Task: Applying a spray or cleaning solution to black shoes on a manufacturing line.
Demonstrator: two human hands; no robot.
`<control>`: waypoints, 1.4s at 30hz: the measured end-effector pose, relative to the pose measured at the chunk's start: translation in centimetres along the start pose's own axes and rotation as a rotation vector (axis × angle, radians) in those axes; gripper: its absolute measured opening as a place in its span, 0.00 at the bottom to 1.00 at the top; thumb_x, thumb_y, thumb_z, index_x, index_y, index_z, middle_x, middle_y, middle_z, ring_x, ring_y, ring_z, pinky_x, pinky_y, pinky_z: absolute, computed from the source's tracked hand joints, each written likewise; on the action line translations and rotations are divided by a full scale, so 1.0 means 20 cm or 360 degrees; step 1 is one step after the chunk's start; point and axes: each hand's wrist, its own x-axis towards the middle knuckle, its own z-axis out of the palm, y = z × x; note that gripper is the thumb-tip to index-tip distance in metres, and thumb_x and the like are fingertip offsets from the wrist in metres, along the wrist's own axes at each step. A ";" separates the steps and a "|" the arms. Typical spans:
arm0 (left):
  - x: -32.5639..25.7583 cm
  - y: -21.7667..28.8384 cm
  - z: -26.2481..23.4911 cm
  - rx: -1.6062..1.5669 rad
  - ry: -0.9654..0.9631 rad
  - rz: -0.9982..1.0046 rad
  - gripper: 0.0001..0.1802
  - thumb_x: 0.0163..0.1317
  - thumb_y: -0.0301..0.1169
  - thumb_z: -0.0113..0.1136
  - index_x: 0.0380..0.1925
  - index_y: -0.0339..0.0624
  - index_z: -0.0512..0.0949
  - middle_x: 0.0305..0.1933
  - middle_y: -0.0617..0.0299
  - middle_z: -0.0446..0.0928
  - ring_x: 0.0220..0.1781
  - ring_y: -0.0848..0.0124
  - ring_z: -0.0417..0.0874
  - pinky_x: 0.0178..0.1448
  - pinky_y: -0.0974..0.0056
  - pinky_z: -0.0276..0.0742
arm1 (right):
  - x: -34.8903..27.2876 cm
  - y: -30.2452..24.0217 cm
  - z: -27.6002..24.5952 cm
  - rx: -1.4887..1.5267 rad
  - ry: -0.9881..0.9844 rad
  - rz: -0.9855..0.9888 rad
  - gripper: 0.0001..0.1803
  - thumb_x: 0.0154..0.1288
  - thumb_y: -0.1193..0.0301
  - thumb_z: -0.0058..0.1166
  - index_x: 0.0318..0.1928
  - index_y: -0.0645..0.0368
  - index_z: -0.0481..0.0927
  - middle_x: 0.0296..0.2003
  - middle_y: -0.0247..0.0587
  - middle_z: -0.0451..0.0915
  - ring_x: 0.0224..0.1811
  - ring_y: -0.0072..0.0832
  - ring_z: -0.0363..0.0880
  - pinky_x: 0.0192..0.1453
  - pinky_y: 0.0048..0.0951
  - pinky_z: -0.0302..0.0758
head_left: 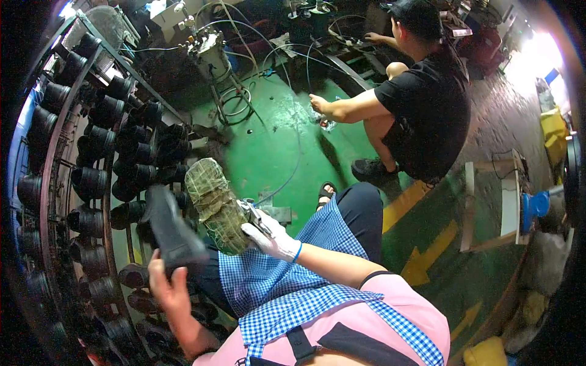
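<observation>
My left hand, bare, has its fingers and thumb at the end of a black shoe sole, which is tilted and smeared by motion. In a white glove, my right hand is closed round a small metal spray gun with a thin hose. Just left of the glove, a sole-shaped, yellowish-brown pad with crusted, crisscross strands stands above my lap. Whether the glove touches this pad cannot be made out. A blue checked apron covers my knees.
At my left stands a metal rack full of black shoes. A pressure pot with hoses stands ahead on the green floor. A co-worker in black squats ahead right. A wooden frame stands at the right.
</observation>
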 end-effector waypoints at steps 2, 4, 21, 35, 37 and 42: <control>0.08 0.13 0.13 0.0114 -0.0237 0.0522 0.16 0.62 0.35 0.68 0.34 0.36 0.71 0.33 0.50 0.73 0.40 0.49 0.78 0.66 0.42 0.69 | 0.00 0.01 0.01 0.0054 0.0027 0.0002 0.34 0.75 0.57 0.49 0.75 0.55 0.60 0.66 0.56 0.71 0.67 0.47 0.72 0.71 0.39 0.66; 0.13 0.17 0.23 0.0198 -0.0662 0.0640 0.18 0.58 0.36 0.70 0.27 0.39 0.69 0.27 0.55 0.71 0.34 0.53 0.75 0.67 0.44 0.69 | -0.01 0.01 0.02 -0.0021 0.0041 0.0105 0.34 0.74 0.56 0.50 0.75 0.55 0.61 0.66 0.57 0.71 0.67 0.48 0.72 0.71 0.39 0.67; 0.06 0.14 0.32 0.0196 -0.0447 0.0692 0.18 0.54 0.30 0.73 0.42 0.44 0.77 0.44 0.59 0.79 0.56 0.53 0.78 0.72 0.43 0.62 | 0.07 0.19 -0.06 -0.0548 0.0153 0.0055 0.23 0.74 0.57 0.51 0.61 0.57 0.76 0.46 0.53 0.81 0.48 0.50 0.81 0.52 0.41 0.77; 0.06 0.18 0.19 0.0417 -0.0515 0.0949 0.23 0.49 0.20 0.67 0.48 0.52 0.84 0.49 0.65 0.79 0.54 0.63 0.80 0.57 0.55 0.82 | -0.12 0.00 -0.27 0.0152 0.0139 0.0323 0.18 0.73 0.61 0.53 0.54 0.60 0.79 0.36 0.40 0.81 0.38 0.29 0.80 0.45 0.30 0.77; 0.08 0.18 0.20 0.0431 -0.0547 0.0960 0.23 0.49 0.21 0.67 0.48 0.52 0.85 0.48 0.65 0.79 0.53 0.63 0.80 0.56 0.56 0.82 | -0.18 -0.12 -0.31 0.0187 -0.0139 0.0435 0.19 0.76 0.62 0.50 0.59 0.59 0.78 0.37 0.30 0.79 0.36 0.15 0.73 0.40 0.21 0.73; 0.11 0.19 0.22 0.0460 -0.0593 0.1030 0.23 0.49 0.23 0.67 0.48 0.53 0.86 0.46 0.66 0.78 0.51 0.65 0.79 0.53 0.59 0.82 | -0.23 -0.21 -0.31 0.0171 -0.0222 0.0357 0.19 0.74 0.66 0.48 0.59 0.60 0.78 0.37 0.31 0.79 0.35 0.16 0.74 0.39 0.20 0.74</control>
